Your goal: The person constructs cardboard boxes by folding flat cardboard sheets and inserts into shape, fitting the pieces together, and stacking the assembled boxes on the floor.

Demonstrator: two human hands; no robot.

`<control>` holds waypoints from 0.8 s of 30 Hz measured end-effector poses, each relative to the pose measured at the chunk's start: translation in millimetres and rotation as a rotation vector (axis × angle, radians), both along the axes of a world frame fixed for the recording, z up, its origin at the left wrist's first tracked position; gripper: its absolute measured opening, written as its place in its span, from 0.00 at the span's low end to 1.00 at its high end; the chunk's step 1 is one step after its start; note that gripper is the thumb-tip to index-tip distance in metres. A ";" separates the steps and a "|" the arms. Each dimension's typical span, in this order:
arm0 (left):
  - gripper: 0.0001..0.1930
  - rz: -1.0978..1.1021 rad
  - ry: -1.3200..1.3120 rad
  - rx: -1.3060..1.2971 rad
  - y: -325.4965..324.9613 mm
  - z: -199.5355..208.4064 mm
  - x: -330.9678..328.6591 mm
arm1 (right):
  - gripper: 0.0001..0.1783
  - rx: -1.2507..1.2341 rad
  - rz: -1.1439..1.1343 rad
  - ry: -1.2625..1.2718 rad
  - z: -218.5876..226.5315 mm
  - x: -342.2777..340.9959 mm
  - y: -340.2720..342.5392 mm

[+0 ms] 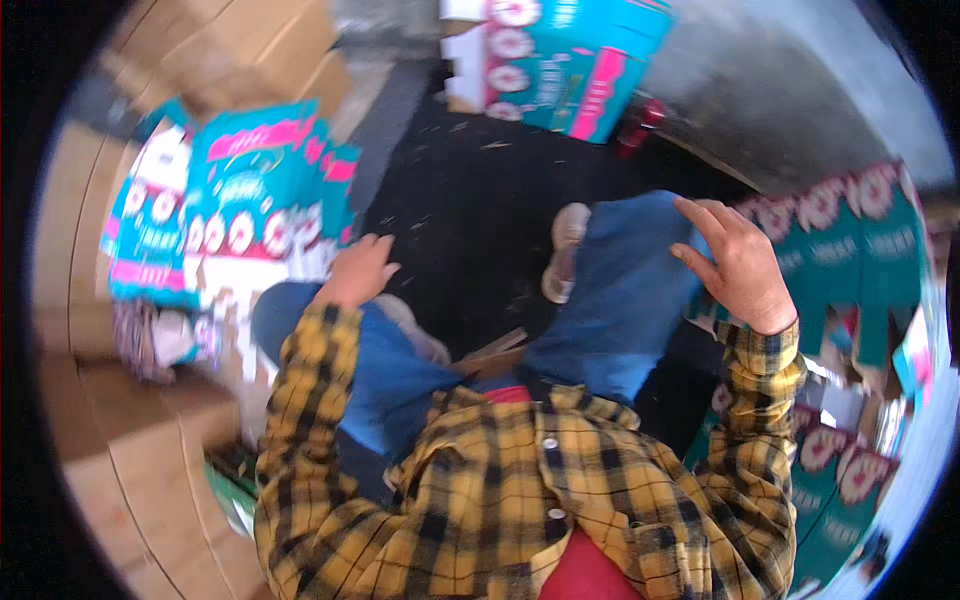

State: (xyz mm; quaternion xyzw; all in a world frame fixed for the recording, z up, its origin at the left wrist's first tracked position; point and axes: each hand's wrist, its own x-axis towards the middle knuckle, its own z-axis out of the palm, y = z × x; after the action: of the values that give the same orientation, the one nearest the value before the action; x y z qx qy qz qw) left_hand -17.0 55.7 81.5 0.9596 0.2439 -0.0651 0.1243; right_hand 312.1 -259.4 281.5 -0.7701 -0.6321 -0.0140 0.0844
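Note:
My left hand [361, 270] hovers by my left knee with thumb and fingers apart, and nothing shows in it. Beside it on the left lies a pile of flat teal, pink and white printed cartons [245, 190], its edge close to my fingertips. My right hand [738, 265] is over my right knee, fingers spread and holding nothing; the fingertips are at the jeans, though I cannot tell if they touch. Just right of that hand stand teal cartons [880, 265] with a pink and white ring pattern.
Another teal carton stack [560, 65] stands at the far side, beside a red object [642, 125] too blurred to name. Brown cardboard boxes [150, 480] line the left side. A crumpled bundle [165, 340] lies below the left pile. Dark matting [470, 200] covers the floor between my feet.

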 end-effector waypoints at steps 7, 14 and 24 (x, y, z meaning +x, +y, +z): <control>0.24 0.120 0.256 -0.165 -11.1 3.6 -71.5 | 0.22 -0.116 0.341 0.046 -37.3 -51.9 97.8; 0.22 0.408 0.189 0.018 56.7 8.7 -84.5 | 0.21 -0.391 0.274 -0.142 -93.2 -39.9 111.1; 0.17 0.836 -0.057 0.421 140.1 -69.0 -118.8 | 0.22 -0.298 0.332 0.058 -91.2 -49.6 119.9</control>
State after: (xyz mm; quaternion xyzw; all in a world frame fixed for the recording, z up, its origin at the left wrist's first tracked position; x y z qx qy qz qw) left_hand -135.8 195.8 12.6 0.7847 0.6141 0.0680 -0.0509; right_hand 262.5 -139.5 190.3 -0.6595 -0.7427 0.1157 -0.0108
